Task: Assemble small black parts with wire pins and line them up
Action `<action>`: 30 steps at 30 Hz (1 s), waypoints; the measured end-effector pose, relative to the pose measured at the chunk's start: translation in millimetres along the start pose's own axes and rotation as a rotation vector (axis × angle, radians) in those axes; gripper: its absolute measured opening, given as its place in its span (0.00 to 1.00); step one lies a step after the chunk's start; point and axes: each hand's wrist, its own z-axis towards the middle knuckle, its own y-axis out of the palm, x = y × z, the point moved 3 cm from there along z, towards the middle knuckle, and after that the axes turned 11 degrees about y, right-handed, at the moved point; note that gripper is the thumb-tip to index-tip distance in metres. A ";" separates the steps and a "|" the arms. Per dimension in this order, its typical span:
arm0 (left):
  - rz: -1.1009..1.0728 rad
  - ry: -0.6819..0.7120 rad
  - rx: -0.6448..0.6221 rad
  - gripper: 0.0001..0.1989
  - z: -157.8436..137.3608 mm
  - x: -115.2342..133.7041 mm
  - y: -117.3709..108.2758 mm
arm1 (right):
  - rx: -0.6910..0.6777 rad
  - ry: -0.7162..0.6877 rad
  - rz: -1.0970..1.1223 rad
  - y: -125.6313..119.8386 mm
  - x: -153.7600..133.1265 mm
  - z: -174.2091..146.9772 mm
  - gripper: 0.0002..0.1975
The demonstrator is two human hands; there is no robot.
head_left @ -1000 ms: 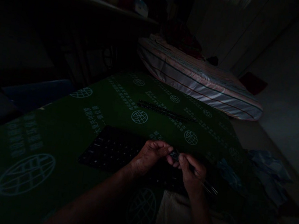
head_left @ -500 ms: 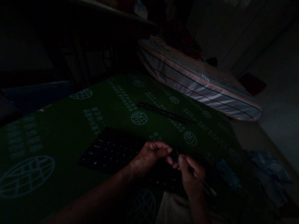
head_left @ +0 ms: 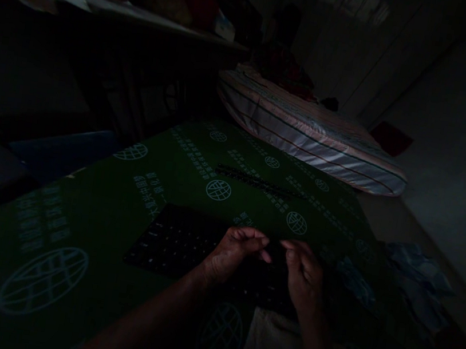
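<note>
One left hand, right hand at three o'clock, overlies a black rectangular keyboard. I cannot tell either grip's state.

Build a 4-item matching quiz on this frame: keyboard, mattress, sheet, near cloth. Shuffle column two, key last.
Column one
1. keyboard
2. mattress
3. sheet
4. near cloth

Column two
A. green, with globe prints
B. pale, beside the right forearm at the near side
C. black, below the left hand and right hand
D. striped, at the far end of the view

Pairs: 1-C, 2-D, 3-A, 4-B
</note>
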 end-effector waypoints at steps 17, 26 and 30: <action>-0.098 0.023 0.012 0.05 1.5 -3.8 -3.3 | -0.206 -0.029 -0.097 -7.0 -29.6 8.7 0.11; -0.079 0.009 0.065 0.11 0.1 1.6 1.5 | -0.424 0.024 -0.083 -6.8 -21.8 22.6 0.09; -0.082 0.022 0.038 0.12 0.6 -1.8 1.4 | -0.478 -0.008 -0.134 -7.0 -20.3 28.7 0.09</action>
